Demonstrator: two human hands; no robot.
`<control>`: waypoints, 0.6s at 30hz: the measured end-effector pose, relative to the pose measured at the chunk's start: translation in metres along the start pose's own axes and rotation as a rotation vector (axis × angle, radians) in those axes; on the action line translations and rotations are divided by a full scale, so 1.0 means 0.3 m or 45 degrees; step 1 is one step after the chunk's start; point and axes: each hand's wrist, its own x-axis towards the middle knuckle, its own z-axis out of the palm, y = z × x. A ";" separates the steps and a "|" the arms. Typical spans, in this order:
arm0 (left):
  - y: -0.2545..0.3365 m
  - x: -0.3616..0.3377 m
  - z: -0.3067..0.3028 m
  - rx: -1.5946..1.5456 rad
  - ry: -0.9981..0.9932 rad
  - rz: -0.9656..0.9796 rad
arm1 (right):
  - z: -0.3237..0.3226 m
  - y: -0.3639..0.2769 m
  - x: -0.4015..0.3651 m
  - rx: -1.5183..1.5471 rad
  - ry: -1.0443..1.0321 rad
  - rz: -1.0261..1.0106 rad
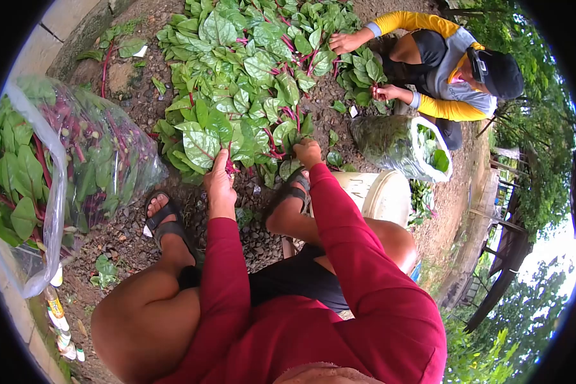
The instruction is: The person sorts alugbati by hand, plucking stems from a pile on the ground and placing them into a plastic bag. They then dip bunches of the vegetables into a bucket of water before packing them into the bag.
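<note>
A broad heap of Malabar spinach [237, 83], with glossy green leaves and red stems, lies on the ground in front of me. My left hand [221, 187] is closed round the red stems of a small bunch of Malabar spinach [201, 142], its leaves pointing away from me. At the heap's near right edge, my right hand [308, 153] has its fingers curled together by a red stem and leaves. What lies inside those fingers is hidden.
A clear plastic bag [102, 153] full of Malabar spinach stands at left. Across the heap a co-worker [448, 64] squats, holding leafy stems. Another filled bag [403, 144] and a white bucket [387, 195] are at right. Bottles [61, 320] lie by the left kerb.
</note>
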 end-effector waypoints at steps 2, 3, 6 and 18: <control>0.006 -0.008 0.001 0.010 -0.003 0.003 | -0.059 -0.047 -0.038 0.211 -0.018 0.043; 0.011 -0.019 0.005 0.016 -0.008 0.002 | -0.096 -0.075 -0.062 0.358 -0.111 0.173; 0.007 0.003 -0.016 0.056 -0.062 -0.054 | -0.232 -0.197 -0.123 0.944 -0.323 0.543; -0.056 -0.028 -0.027 0.067 -0.157 0.129 | -0.426 -0.561 -0.306 1.258 -0.011 0.023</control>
